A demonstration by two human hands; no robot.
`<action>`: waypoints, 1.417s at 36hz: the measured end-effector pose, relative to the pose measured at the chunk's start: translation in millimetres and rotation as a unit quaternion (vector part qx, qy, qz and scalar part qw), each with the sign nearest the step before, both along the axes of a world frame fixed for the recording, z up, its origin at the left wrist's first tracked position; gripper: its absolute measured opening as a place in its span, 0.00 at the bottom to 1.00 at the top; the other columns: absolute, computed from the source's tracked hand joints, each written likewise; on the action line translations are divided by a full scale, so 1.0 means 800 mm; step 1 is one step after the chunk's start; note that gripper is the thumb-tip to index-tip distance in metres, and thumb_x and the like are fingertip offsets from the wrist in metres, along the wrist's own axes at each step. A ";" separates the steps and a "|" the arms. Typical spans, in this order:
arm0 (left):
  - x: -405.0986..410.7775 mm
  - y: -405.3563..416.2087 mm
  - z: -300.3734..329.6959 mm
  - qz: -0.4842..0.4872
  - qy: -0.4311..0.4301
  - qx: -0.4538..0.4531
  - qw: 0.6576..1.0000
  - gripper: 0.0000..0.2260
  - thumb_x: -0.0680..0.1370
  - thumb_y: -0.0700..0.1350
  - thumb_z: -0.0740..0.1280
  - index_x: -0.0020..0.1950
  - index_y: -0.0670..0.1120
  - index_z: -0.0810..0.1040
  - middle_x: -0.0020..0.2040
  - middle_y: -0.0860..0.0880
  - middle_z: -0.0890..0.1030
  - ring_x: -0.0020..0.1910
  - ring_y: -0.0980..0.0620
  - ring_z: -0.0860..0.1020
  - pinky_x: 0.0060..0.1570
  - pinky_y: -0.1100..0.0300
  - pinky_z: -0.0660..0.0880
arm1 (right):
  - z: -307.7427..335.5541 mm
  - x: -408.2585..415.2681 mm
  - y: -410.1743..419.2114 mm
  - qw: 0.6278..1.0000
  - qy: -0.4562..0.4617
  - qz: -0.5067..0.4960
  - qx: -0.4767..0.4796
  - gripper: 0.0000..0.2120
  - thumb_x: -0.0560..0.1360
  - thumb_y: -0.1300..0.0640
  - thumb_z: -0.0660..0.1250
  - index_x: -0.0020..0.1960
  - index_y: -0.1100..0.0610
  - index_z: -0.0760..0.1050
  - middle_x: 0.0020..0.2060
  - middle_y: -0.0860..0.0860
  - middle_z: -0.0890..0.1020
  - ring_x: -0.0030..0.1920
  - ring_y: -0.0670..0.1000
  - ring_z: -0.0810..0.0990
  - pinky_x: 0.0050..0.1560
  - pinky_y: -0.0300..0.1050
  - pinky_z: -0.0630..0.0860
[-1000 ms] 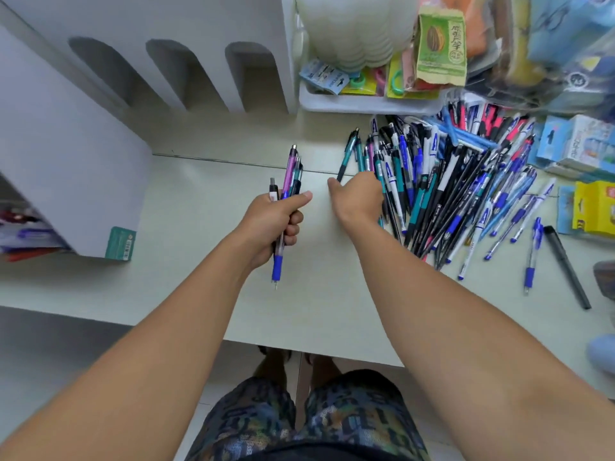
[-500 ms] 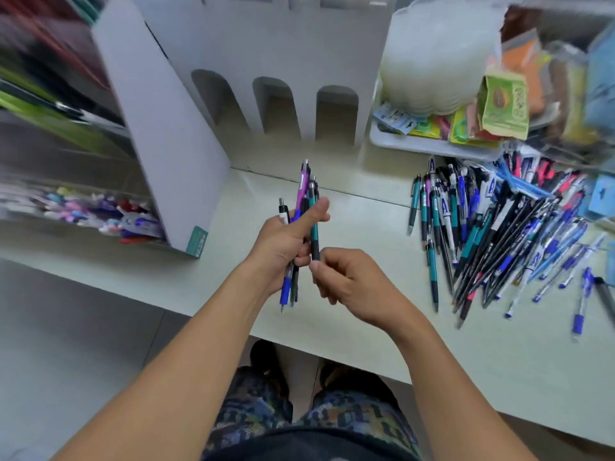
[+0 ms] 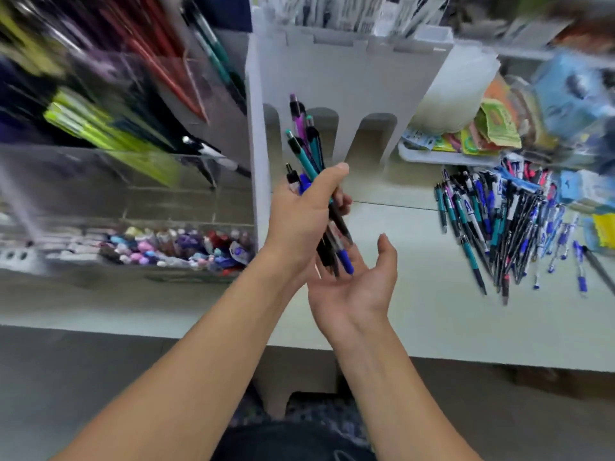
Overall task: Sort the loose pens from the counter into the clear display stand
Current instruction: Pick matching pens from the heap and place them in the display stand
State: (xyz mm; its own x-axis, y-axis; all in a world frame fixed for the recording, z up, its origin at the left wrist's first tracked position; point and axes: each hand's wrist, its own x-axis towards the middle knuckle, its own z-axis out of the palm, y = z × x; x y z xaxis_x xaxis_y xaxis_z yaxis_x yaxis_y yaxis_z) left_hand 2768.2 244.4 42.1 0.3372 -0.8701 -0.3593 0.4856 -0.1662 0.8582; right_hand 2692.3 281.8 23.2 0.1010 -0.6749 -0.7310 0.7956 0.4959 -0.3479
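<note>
the left hand (image 3: 301,214) grips a bunch of pens (image 3: 307,151) above the front of the table (image 3: 416,327), fingers and thumb curled round the barrels. about five or six pens fan out of the top of the fist: one purple, two or three teal, one black-tipped and one blue; the exact count is hard to read where they overlap. their lower ends, one with a blue grip, stick out beneath the fist and hang just over the right hand (image 3: 357,284). the right hand lies palm up below them, fingers relaxed and spread, holding nothing.

to the right, one heap of loose pens (image 3: 499,224) lies on the table, teal, blue, black and a few red, too many and too tangled to count. to the left stands the clear display stand (image 3: 126,181), blurred, with green, red and dark pens in its upper compartments and small coloured pieces in a lower one. behind the hands rises a white divider (image 3: 349,78) with three arched openings.
</note>
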 end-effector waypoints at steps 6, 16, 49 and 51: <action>0.065 0.044 0.008 -0.021 -0.003 -0.008 1.000 0.18 0.79 0.44 0.71 0.29 0.47 0.73 0.30 0.47 0.74 0.37 0.49 0.81 0.44 0.52 0.78 | 0.029 0.069 0.026 0.987 0.096 0.105 -0.079 0.23 0.83 0.42 0.55 0.59 0.58 0.81 0.50 0.53 0.87 0.46 0.50 0.86 0.47 0.42 0.79; 0.155 0.090 0.024 -0.152 -0.131 0.039 0.979 0.14 0.80 0.41 0.70 0.36 0.47 0.70 0.26 0.49 0.66 0.22 0.52 0.63 0.23 0.63 0.63 | 0.058 0.064 0.010 0.832 0.393 0.142 -0.366 0.18 0.81 0.43 0.54 0.64 0.46 0.75 0.64 0.45 0.79 0.66 0.43 0.77 0.68 0.48 0.74; 0.361 0.122 0.021 -0.348 -0.098 0.003 0.932 0.07 0.79 0.41 0.70 0.46 0.39 0.76 0.29 0.47 0.72 0.22 0.53 0.68 0.22 0.63 0.65 | 0.055 0.250 0.015 0.816 0.281 0.323 -0.390 0.19 0.73 0.48 0.75 0.55 0.62 0.82 0.49 0.75 0.78 0.46 0.59 0.77 0.48 0.53 0.77; 0.392 0.113 0.020 -0.324 -0.087 -0.004 0.942 0.10 0.79 0.41 0.70 0.40 0.42 0.73 0.29 0.46 0.71 0.22 0.53 0.68 0.22 0.63 0.65 | 0.063 0.287 0.011 0.816 0.305 0.264 -0.413 0.09 0.77 0.52 0.70 0.52 0.56 0.82 0.45 0.63 0.83 0.44 0.54 0.80 0.45 0.45 0.78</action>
